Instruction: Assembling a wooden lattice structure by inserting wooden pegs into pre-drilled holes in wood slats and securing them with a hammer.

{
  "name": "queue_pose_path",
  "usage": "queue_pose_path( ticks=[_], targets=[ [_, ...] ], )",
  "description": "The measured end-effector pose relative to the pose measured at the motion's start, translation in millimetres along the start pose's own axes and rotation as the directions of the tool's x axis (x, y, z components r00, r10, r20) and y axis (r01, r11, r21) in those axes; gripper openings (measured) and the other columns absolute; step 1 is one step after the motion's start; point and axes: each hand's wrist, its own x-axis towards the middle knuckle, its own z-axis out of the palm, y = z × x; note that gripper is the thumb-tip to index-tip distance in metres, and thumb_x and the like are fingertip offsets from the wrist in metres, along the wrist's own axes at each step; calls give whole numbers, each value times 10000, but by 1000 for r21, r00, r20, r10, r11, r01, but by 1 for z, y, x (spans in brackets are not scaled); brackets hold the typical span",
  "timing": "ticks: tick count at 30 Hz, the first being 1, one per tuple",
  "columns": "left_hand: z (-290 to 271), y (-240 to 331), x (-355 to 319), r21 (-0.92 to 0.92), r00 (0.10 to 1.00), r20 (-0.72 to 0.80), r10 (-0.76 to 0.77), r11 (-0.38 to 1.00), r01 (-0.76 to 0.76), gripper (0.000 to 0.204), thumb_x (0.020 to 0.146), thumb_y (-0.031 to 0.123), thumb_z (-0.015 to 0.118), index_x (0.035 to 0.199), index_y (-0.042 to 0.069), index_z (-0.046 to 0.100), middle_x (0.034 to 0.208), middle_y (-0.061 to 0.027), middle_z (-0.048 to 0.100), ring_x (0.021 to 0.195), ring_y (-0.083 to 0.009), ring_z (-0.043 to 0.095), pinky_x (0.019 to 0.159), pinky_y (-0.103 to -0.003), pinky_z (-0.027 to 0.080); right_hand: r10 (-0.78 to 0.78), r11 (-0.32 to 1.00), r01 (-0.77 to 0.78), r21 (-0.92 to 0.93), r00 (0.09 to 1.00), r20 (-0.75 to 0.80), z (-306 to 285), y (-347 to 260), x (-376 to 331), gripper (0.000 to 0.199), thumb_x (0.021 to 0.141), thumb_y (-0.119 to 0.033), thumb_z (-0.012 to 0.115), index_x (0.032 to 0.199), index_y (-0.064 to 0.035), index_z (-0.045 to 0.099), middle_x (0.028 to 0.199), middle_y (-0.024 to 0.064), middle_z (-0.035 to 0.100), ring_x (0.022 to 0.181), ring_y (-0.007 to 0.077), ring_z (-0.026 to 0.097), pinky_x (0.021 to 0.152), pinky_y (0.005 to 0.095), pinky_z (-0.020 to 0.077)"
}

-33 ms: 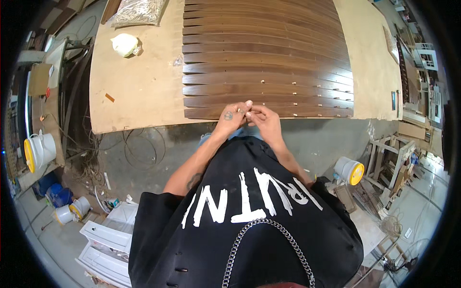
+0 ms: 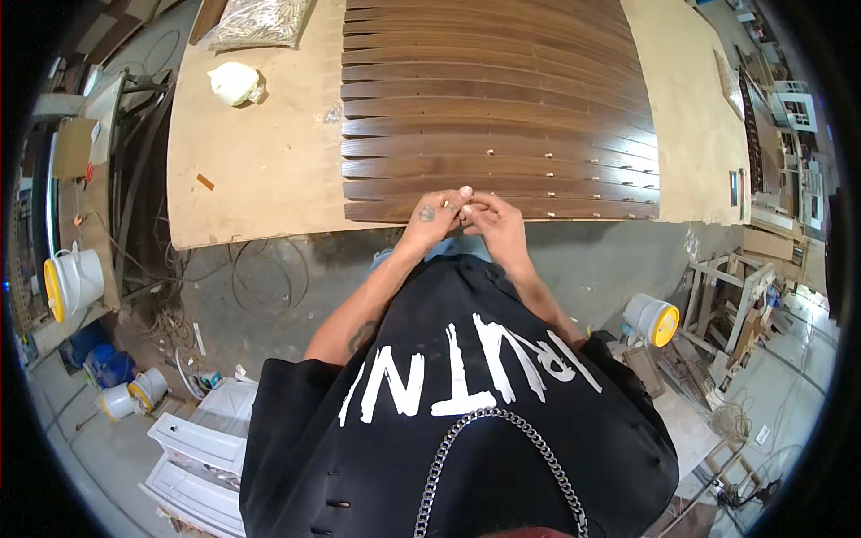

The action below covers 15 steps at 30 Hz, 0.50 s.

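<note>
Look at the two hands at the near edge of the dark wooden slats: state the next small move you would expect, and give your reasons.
Probably the left hand and right hand will carry what they pinch, too small to identify, forward to the nearest dark slat. Both hands meet fingertip to fingertip right at that slat's edge, and small pale pegs already stick out along the slats, so another may go in there.

Black short-sleeved shirt [image 2: 466,421] with white lettering, silver chain [image 2: 502,448].
</note>
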Motion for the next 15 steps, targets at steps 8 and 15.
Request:
queue_pose_path(
  ticks=[8, 15],
  targets=[
    [-18, -20, 2, -90, 995, 13, -94, 991, 95, 434, 1002, 441, 494, 809, 58, 566, 565, 29, 433, 478, -54, 329, 427, -235, 239, -477, 690, 212, -692, 852, -215, -45, 24, 48, 185, 885, -165, 657, 1004, -33, 708, 896, 133, 704, 793, 244, 675, 720, 318, 516],
    [-51, -20, -17, -309, 988, 116, -101, 942, 132, 292, 1019, 290, 491, 1024, 11, 575, 754, -41, 582, 545, -60, 424, 441, -208, 290, -578, 394, 276, -876, 816, -3, -54, 23, 71, 153, 872, -217, 652, 883, -67, 684, 885, 120, 657, 858, 314, 633, 732, 406, 512]
  ],
)
